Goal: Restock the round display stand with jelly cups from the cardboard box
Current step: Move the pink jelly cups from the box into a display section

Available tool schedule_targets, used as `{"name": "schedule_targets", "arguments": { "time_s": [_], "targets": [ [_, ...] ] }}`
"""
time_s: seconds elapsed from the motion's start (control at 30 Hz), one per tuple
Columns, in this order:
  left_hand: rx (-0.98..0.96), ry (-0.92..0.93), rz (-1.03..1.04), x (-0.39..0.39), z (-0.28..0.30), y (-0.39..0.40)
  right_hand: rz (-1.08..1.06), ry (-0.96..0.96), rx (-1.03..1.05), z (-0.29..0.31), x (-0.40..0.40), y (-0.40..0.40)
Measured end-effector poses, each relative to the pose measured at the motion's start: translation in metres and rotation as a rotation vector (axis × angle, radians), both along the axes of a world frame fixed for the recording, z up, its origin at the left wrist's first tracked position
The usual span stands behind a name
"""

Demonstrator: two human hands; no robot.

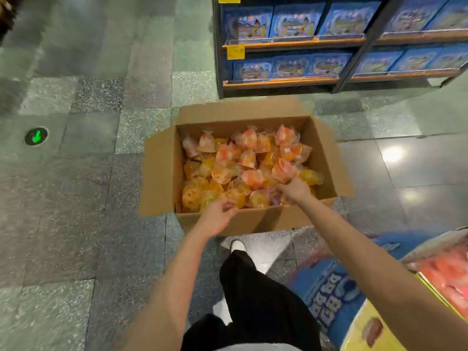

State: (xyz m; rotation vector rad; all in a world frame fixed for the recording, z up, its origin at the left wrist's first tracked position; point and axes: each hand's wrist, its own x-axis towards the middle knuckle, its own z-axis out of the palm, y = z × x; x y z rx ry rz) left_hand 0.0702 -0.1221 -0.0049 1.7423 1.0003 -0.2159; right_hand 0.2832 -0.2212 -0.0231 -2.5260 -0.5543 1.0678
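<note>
An open cardboard box [253, 220] stands on the floor in front of me, filled with several orange, yellow and pink jelly cups [243, 158] in clear wrappers. My right hand [295, 189] reaches into the box at its near right, with its fingers curled down around a jelly cup [283, 171] in the pile. Over the box's near edge my left hand [217, 215] hovers with loosely curled fingers just beside a yellow cup [236, 198], holding nothing. At the bottom right is the rim of the round display stand [430, 247], with pink cups [450, 274] inside.
A dark shelf unit [354, 41] with blue boxed goods stands behind the box. My leg in black trousers [253, 287] and a white shoe [238, 245] are just before the box. A green arrow marker [36, 136] is set in the grey tiled floor at left.
</note>
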Motion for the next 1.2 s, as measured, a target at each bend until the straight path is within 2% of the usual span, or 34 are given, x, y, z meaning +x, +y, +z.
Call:
{"name": "schedule_targets", "arguments": {
  "time_s": [0.1,0.23,0.3,0.43,0.5,0.6,0.77,0.9,1.0,1.07,1.2],
  "targets": [
    [-0.061,0.005,0.108,0.031,-0.011,0.016,-0.105,0.064,-0.015,-0.03,0.043,0.02],
    [-0.121,0.015,0.212,0.052,-0.025,0.028,-0.664,0.562,0.116,-0.066,0.066,0.038],
    [-0.166,0.025,0.266,0.057,-0.031,0.033,-0.785,0.724,0.128,-0.077,0.068,0.04],
    [-0.28,0.026,0.411,0.066,-0.039,0.039,-1.09,0.846,0.378,-0.09,0.073,0.044],
    [-0.314,0.025,0.477,0.071,-0.041,0.041,-1.137,0.861,0.448,-0.088,0.074,0.044],
    [-0.326,0.039,0.477,0.079,-0.042,0.044,-0.968,0.806,0.431,-0.084,0.067,0.038],
    [-0.45,-0.037,0.572,0.094,-0.035,0.046,-0.485,0.665,0.378,-0.042,0.029,0.042],
    [-0.441,-0.107,0.645,0.093,-0.041,0.047,-0.289,0.778,0.375,-0.025,-0.001,0.055],
    [-0.414,-0.114,0.853,0.08,-0.046,0.049,-0.234,0.846,0.325,-0.021,-0.006,0.066],
    [-0.456,-0.135,0.99,0.07,-0.049,0.049,-0.113,0.698,0.256,-0.028,-0.002,0.075],
    [-0.452,-0.174,1.149,0.056,-0.056,0.051,0.259,0.123,0.124,-0.074,0.02,0.093]
  ]
}}
